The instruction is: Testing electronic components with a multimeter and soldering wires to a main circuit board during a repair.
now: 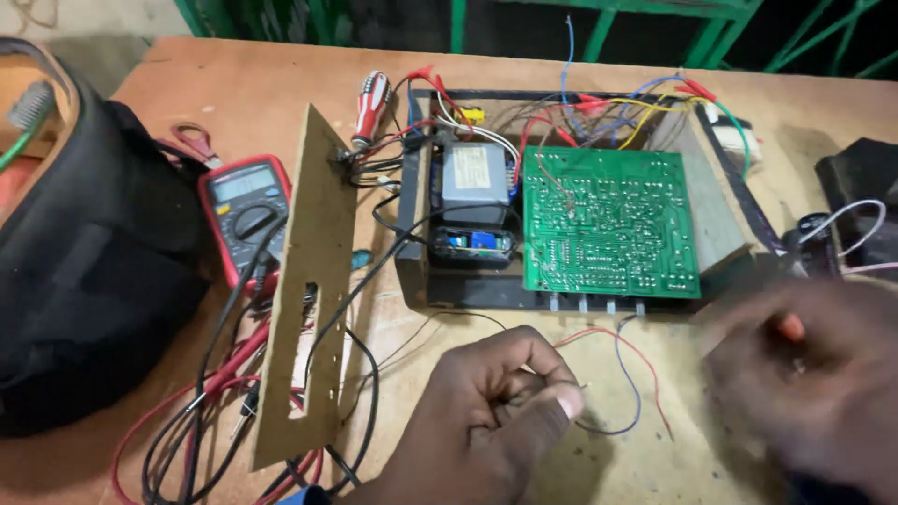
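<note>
Wiring work on a wooden desk, as I see it from the head camera. One green circuit board lies solder side up on one open dark chassis; just left of the board sits one grey block-shaped component. One thin brown panel with cut slots leans tilted against the chassis's left side. I count one red multimeter left of the panel, its red and black leads trailing toward the desk's near edge; one red-and-white screwdriver behind it; one pair of red-handled pliers, partly hidden; and one black bag at the far left.

My left hand rests low at centre, fingers curled, the grip narrow: thumb and forefinger pinch one thin wire that runs from the chassis front. Beside it one red wire and one dark wire loop over the desk. My right hand hovers at lower right, motion-blurred; I cannot tell whether its grip is wide or closed, though something orange-red shows at its fingers.
</note>
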